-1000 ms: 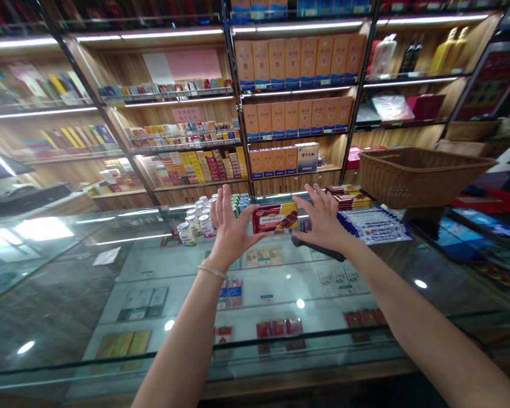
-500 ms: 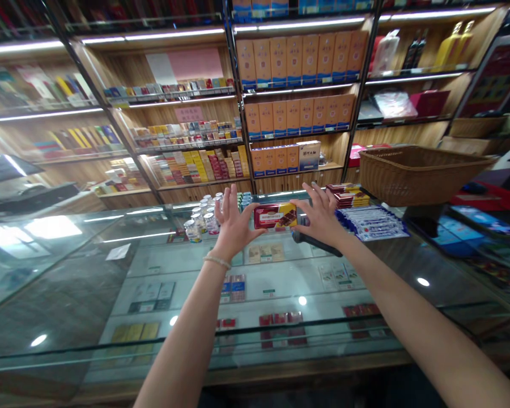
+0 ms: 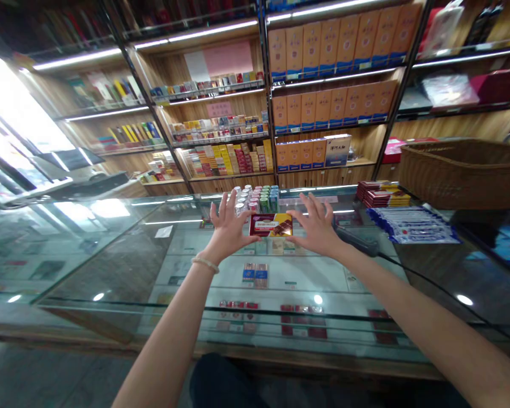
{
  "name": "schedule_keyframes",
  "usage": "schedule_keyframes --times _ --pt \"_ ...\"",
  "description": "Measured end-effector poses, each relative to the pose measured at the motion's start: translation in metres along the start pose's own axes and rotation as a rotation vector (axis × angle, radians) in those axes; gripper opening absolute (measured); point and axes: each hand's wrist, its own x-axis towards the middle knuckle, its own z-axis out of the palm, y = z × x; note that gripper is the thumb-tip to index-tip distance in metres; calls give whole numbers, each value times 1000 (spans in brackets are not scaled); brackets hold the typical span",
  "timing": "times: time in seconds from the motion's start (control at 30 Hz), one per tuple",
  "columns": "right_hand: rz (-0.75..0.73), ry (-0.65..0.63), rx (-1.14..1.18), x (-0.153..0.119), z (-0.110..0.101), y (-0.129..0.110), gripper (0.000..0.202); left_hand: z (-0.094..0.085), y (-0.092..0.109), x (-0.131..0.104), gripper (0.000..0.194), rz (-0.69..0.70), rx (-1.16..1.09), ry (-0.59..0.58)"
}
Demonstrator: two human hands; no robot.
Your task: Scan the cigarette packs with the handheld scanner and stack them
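A flat red and yellow chocolate box (image 3: 271,225) is held up level over the glass counter, its printed front towards me. My left hand (image 3: 228,228) pinches its left end between thumb and forefinger, the other fingers raised. At the right end, my right hand (image 3: 318,229) grips it the same way, fingers spread upward. Behind the box stand several small bottles (image 3: 259,198) with pink, green and blue colouring. A black handheld scanner (image 3: 355,241) with a cable lies just beyond my right wrist.
Blue and white packets (image 3: 412,225) lie fanned on the counter at right, with stacked red and yellow boxes (image 3: 382,194) behind them. A wicker basket (image 3: 463,175) stands at far right. The glass counter (image 3: 221,283) shows packs inside. Shelves of orange boxes (image 3: 331,107) line the back wall.
The view has swung left, so shelves and counter goods sit further right. Both hands still hold the chocolate box, which appears slightly lower. More bottles show behind it.
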Motion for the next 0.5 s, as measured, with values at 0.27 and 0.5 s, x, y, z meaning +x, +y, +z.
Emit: schedule_keyframes --times 0.27,0.5 --pt "-70 -62 57 9 24 -46 66 -12 -40 -40 68 -83 39 -60" --pt "-84 -188 132 22 43 -77 66 -10 -72 -57 67 -176 20 -158"
